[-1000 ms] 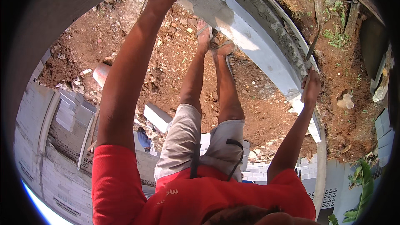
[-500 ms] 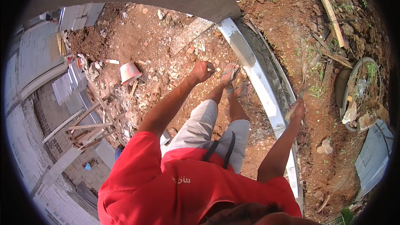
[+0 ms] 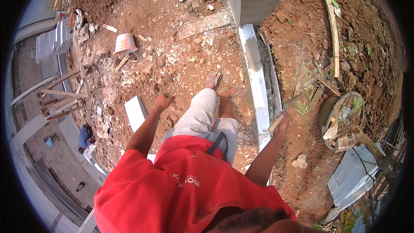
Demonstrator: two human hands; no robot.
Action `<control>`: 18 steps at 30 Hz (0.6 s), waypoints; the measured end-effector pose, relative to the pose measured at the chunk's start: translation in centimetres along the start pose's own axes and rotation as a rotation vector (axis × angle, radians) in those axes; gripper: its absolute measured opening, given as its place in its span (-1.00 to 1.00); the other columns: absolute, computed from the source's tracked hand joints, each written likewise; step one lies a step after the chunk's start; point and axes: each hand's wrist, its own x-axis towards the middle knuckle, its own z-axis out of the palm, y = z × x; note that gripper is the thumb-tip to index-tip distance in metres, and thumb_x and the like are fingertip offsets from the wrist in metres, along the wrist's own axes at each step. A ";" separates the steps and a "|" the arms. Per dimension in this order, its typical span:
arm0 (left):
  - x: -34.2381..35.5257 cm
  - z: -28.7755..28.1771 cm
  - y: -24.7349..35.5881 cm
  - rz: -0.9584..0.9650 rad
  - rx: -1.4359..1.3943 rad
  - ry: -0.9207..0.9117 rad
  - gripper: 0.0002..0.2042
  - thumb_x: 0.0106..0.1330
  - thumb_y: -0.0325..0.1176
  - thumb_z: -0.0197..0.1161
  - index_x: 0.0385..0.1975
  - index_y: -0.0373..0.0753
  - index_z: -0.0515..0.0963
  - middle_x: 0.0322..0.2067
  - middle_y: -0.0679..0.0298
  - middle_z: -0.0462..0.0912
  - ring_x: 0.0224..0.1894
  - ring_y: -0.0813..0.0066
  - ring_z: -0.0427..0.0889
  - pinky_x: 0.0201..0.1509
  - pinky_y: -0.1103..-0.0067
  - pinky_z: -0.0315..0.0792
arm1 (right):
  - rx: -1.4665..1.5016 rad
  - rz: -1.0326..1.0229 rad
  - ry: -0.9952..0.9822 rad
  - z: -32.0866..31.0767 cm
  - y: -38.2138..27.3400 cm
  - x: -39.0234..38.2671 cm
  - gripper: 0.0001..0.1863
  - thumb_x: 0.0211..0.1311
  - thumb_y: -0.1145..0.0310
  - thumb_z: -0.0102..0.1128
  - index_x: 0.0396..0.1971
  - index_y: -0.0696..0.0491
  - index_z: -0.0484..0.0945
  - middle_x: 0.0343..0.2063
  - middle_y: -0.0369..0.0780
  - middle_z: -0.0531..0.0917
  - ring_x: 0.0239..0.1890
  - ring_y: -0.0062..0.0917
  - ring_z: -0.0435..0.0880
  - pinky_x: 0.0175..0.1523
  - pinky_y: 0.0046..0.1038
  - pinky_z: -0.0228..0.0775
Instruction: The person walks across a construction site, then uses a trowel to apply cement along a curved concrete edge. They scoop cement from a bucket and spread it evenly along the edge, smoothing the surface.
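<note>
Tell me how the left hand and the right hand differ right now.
The right hand is closed around the pale handle of a trowel, while the left hand appears to hold nothing, its fingers loosely bent.
The right hand is out by the white-sided wall; the left hand is over the reddish dirt on the other side of the legs.
Both hands are bare.

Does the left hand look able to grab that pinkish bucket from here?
Probably not without moving closer: the bucket is on the ground, well beyond the left hand, though nothing visible blocks the way.
</note>
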 end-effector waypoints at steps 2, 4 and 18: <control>1.7 2.3 -0.6 0.040 -0.320 -0.082 -0.76 0.32 -0.25 0.30 -0.24 -0.33 0.70 -0.30 0.08 0.81 -0.28 0.38 0.77 -0.13 0.48 0.59 | -0.181 -0.020 0.007 4.1 1.6 -0.9 -0.73 0.25 0.14 0.14 -0.22 0.02 0.49 -0.58 -0.28 0.48 -0.60 -0.46 0.49 -0.38 -0.33 0.43; 1.0 3.0 2.6 0.079 -0.343 -0.109 -0.80 0.34 -0.34 0.28 -0.22 -0.36 0.68 -0.33 0.16 0.79 -0.26 0.48 0.71 -0.10 0.54 0.55 | -0.294 0.005 -0.083 7.7 3.2 -0.6 -0.71 0.28 0.14 0.06 -0.18 0.03 0.52 -0.56 -0.29 0.51 -0.59 -0.51 0.50 -0.46 -0.43 0.42; 6.3 4.2 -16.6 -0.245 -0.621 -0.050 -0.78 0.47 -0.34 0.22 -0.10 -0.39 0.62 -0.23 0.20 0.77 -0.13 0.40 0.74 0.05 0.49 0.53 | -1.569 -0.452 0.000 38.2 9.1 13.3 -0.35 0.28 0.06 0.04 0.27 0.16 0.43 0.06 0.14 0.63 0.18 -0.01 0.59 0.27 -0.09 0.38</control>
